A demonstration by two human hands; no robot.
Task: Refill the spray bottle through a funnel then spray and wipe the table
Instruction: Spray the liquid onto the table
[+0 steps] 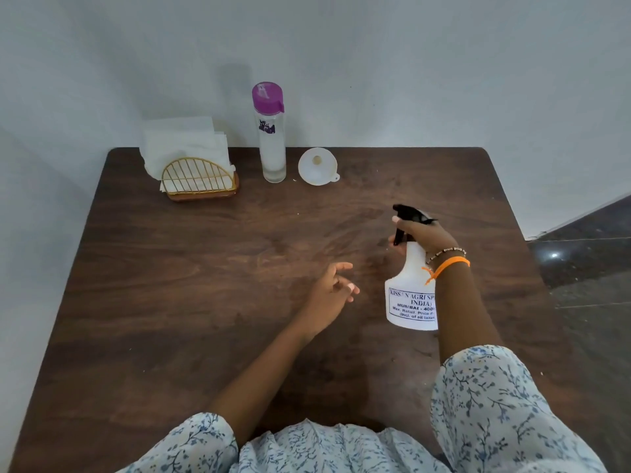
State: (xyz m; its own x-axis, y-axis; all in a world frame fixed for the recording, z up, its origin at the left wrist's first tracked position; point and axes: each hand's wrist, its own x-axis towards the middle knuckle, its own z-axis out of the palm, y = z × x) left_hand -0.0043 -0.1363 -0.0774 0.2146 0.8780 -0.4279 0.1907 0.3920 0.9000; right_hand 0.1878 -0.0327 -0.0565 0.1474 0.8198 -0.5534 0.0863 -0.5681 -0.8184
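At five o'clock, the right hand (425, 235) is seen wrapped around the neck of the spray bottle (411, 288), fingers by the black trigger; the bottle stands upright on the table (205, 285). Whether the head is screwed tight cannot be told. At the centre, the left hand (333, 290) is held loose and half open just above the wood, grasping nothing. At twelve o'clock, well apart, the funnel (317, 166) lies mouth-up, with the capped water bottle (272, 138) just beside it at eleven and the napkin holder (198, 177) further left. Risk noted: the light bottle could tip when uncapped one-handed; water poured without a seated funnel would be spilled across the table.
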